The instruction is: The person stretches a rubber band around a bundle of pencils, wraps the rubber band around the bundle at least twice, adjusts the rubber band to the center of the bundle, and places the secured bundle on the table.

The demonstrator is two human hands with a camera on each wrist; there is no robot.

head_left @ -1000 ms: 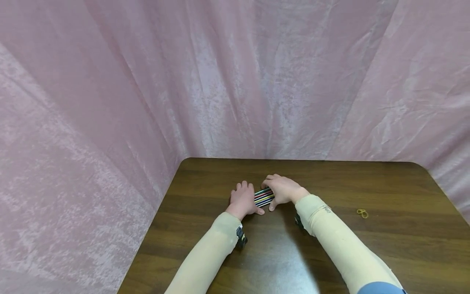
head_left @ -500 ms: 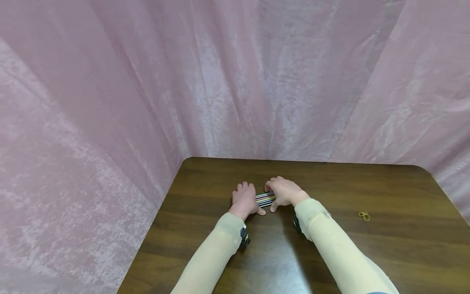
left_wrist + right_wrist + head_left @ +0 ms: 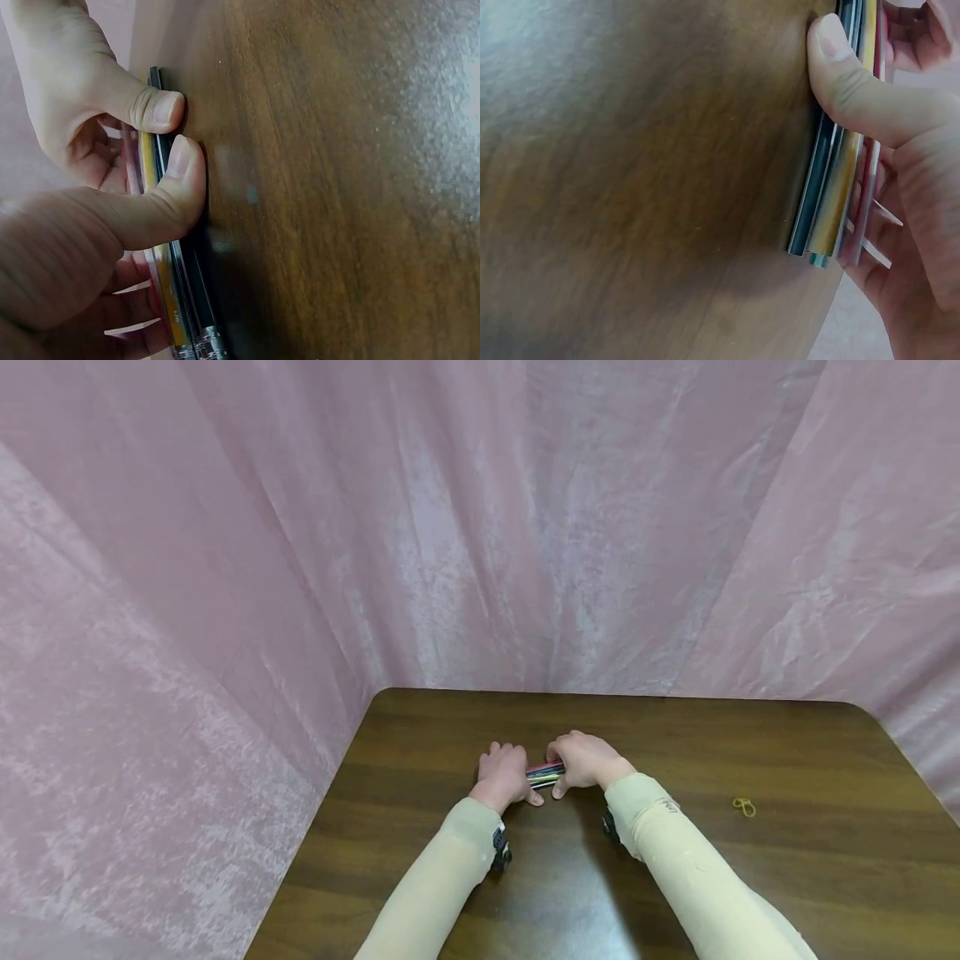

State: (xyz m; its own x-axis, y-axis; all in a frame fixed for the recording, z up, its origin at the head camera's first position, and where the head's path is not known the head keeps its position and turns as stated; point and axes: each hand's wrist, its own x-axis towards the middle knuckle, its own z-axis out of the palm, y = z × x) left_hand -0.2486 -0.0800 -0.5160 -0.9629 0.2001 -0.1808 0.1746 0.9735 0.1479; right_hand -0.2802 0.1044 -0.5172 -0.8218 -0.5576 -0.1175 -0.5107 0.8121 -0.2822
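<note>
A bundle of slim, many-coloured pencils (image 3: 545,775) lies crosswise between the two hands, low over the table. Dark green, yellow and red barrels (image 3: 832,195) show in the right wrist view, their flat ends almost level. My left hand (image 3: 502,774) grips the left part, thumb on the near side and fingers on the far side. My right hand (image 3: 590,760) holds the right part in the same way. In the left wrist view the two thumbs (image 3: 180,184) sit close together along the dark barrels, and silvery patterned ends show at the bottom. Fingers hide much of the bundle.
A looped yellow rubber band (image 3: 744,807) lies on the brown wooden table (image 3: 810,868), well to the right of the hands. Pink curtains (image 3: 480,527) hang behind the table and along its left side.
The pencils have gone from a flat, wider row to a narrower, tighter bundle between the hands. Right fingers and thumb have drawn closer together. The rubber band stays where it was on the table.
</note>
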